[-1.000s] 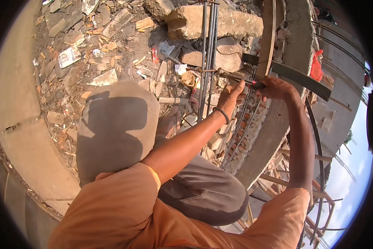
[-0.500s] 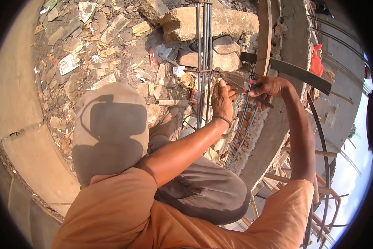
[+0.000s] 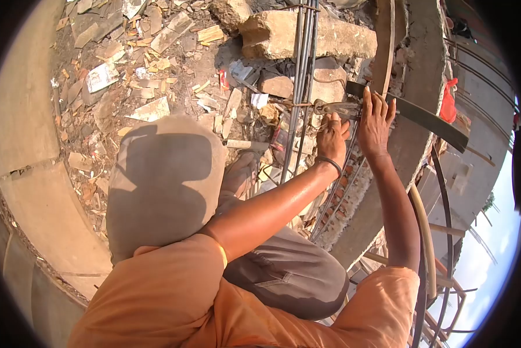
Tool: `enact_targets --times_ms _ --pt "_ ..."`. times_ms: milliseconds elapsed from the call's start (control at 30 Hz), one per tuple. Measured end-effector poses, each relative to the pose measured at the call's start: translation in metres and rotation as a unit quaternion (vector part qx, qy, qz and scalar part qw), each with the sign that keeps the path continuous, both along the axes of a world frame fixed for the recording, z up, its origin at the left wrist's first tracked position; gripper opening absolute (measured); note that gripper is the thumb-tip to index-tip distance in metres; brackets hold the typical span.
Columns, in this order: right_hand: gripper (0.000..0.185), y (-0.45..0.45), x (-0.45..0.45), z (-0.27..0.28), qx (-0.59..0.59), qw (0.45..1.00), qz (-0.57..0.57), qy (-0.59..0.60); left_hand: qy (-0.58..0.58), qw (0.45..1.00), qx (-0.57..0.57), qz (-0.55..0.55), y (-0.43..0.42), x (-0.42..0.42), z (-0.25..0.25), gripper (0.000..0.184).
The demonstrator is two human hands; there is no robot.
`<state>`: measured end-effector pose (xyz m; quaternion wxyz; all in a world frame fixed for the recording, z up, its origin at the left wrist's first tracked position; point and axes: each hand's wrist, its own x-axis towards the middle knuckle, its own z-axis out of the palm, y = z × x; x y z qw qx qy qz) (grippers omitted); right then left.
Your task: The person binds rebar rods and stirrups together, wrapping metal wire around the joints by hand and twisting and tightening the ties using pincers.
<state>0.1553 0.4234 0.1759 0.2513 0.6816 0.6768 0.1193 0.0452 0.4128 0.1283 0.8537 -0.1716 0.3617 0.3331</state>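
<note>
Steel pincers [image 3: 343, 108] lie level, their head against a tie around the upright bundle of rebar [image 3: 304, 61]. My right hand [image 3: 376, 124] is at the handle end, fingers stretched out and slightly apart, lying over the handles without wrapping them. Just below the pincers' head is my left hand [image 3: 331, 142], thumb up and fingers curled. Whatever sits between its fingers is hidden. A thin metal tie [image 3: 289, 104] crosses the bars just left of the pincers.
A concrete beam [image 3: 408, 75] runs down the right side, with a dark curved strip [image 3: 429, 120] across it. Broken concrete blocks [image 3: 307, 36] lie behind the rebar. Rubble [image 3: 150, 64] covers the ground at left. A red plastic bag [image 3: 448, 100] hangs at right.
My right hand has loosened from its grip on the pincers' handles and stretched its fingers upward, moving left toward my left hand. The whole view has shifted slightly.
</note>
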Motion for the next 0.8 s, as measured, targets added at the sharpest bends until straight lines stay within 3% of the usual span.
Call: enact_targets --times_ms 67,133,167,200,267,300,333,367,433,467,567,633,667,767,800 --pt "0.059 -0.003 0.018 -0.013 -0.007 0.999 0.024 0.035 -0.012 0.998 0.068 -0.009 -0.002 -0.001 -0.003 0.05" --pt "0.056 -0.005 0.028 -0.007 -0.14 0.985 -0.056 0.088 -0.026 0.99 0.14 -0.018 -0.001 -0.003 -0.005 0.038" --pt "0.055 -0.005 0.03 -0.005 -0.205 0.967 -0.095 0.113 -0.032 0.991 0.126 -0.022 0.001 -0.002 -0.006 0.036" --pt "0.042 -0.002 0.025 0.002 -0.158 0.967 -0.049 0.193 -0.039 0.993 0.111 -0.026 0.002 -0.001 -0.007 0.035" --pt "0.035 0.006 0.023 0.011 -0.247 0.944 -0.134 0.173 -0.043 0.996 0.07 -0.031 0.006 0.001 -0.011 0.035" --pt "0.032 0.012 0.021 0.015 -0.29 0.927 -0.176 0.161 -0.018 0.994 0.061 -0.084 0.009 -0.001 -0.018 0.039" --pt "0.03 0.018 0.016 0.019 -0.29 0.892 -0.23 0.261 -0.034 0.993 0.04 -0.102 0.014 -0.002 -0.023 0.041" --pt "0.032 0.028 0.014 0.025 -0.346 0.816 -0.348 0.306 -0.05 0.992 0.019 -0.116 0.02 -0.002 -0.028 0.042" --pt "0.035 0.043 0.008 0.039 -0.432 0.603 -0.56 0.371 -0.087 0.991 -0.014 -0.105 0.019 -0.001 -0.028 0.045" --pt "0.041 0.047 0.004 0.043 -0.424 0.6 -0.573 0.362 -0.108 0.991 -0.022 -0.076 0.018 0.001 -0.026 0.046" --pt "0.052 0.033 -0.012 0.057 -0.313 0.838 -0.317 0.316 -0.122 0.991 -0.046 -0.021 0.018 0.012 -0.028 0.051" --pt "0.058 0.009 -0.031 0.061 -0.229 0.951 -0.147 0.147 -0.136 0.985 -0.095 0.036 0.018 0.021 -0.023 0.05" --pt "0.062 0.0 -0.034 0.06 -0.18 0.98 -0.056 0.058 -0.138 0.983 -0.109 0.051 0.019 0.024 -0.019 0.048" --pt "0.066 -0.012 -0.011 0.053 -0.173 0.984 -0.03 -0.04 -0.174 0.975 -0.117 0.075 0.017 0.027 -0.018 0.044" --pt "0.048 -0.004 -0.008 0.053 -0.173 0.984 -0.048 0.007 -0.185 0.976 -0.088 0.068 0.012 0.028 -0.023 0.045"
